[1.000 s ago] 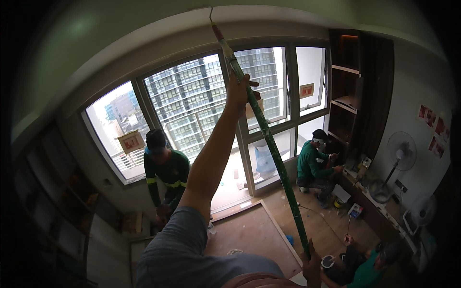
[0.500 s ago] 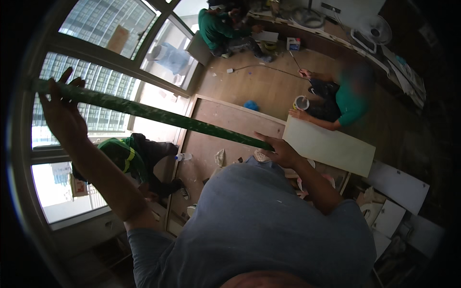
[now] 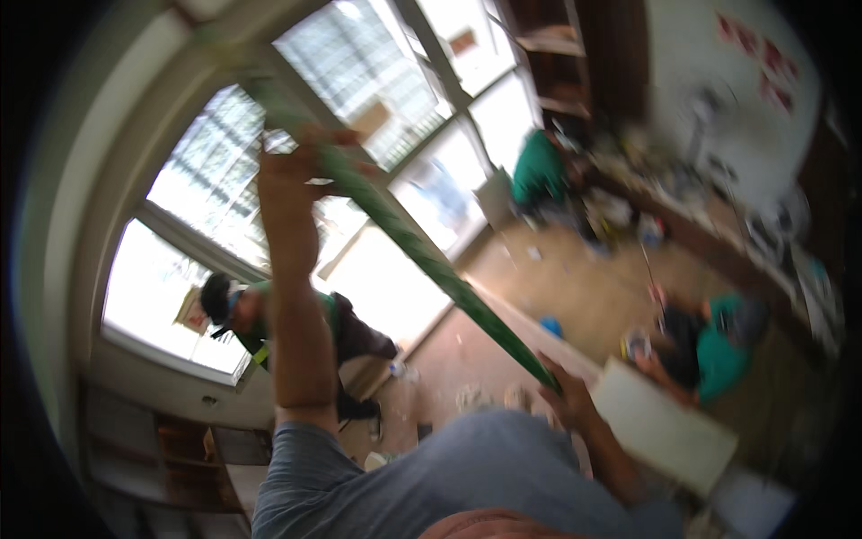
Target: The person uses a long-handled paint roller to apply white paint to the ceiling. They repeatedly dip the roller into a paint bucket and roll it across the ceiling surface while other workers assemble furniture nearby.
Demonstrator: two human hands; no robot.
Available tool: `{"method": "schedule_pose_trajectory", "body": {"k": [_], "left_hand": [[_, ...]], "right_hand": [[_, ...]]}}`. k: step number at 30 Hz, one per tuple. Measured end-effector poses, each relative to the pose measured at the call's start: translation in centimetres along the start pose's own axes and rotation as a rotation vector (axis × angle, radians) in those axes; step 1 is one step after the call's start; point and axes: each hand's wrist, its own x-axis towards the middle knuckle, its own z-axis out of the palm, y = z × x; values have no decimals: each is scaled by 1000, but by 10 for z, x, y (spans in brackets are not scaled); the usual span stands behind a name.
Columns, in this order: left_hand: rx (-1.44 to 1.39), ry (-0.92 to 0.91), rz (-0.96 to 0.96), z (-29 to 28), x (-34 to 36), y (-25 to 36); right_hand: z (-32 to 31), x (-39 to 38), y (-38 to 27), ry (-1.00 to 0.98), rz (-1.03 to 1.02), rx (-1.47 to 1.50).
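My left hand (image 3: 298, 166) is raised high, holding a long, paint-flecked green pole (image 3: 420, 256) well up its length, its fingers blurred. My right hand (image 3: 566, 392) grips the pole’s lower end by my waist. The pole slants up to the upper left, toward the pale bulkhead over the windows, where its far end is smeared by motion and too unclear to tell what is on it.
A co-worker (image 3: 247, 314) stands by the window (image 3: 211, 153) at left, another (image 3: 537, 166) crouches at the cluttered shelf (image 3: 682, 229), a third (image 3: 723, 359) sits low right near a pale board (image 3: 664, 418). Fans (image 3: 777, 225) and a wooden cabinet (image 3: 539, 54) line the right.
After swinging down and tilting nearly level half a second ago, my view has swung back up. The pole is again raised steeply, both hands still on it. The left co-worker’s posture has changed.
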Motion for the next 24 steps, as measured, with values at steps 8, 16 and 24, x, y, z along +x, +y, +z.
{"method": "schedule_pose_trajectory", "body": {"k": [8, 16, 24], "left_hand": [[-186, -11, -27, -11, 42, -2], [-89, 47, -24, -32, 79, -41], [-56, 99, -54, -26, 123, -55]], "right_hand": [[-5, 58, -26, 125, -163, 0], [12, 105, -36, 80, -193, 175], [-17, 148, -49, 46, -221, 105]]}}
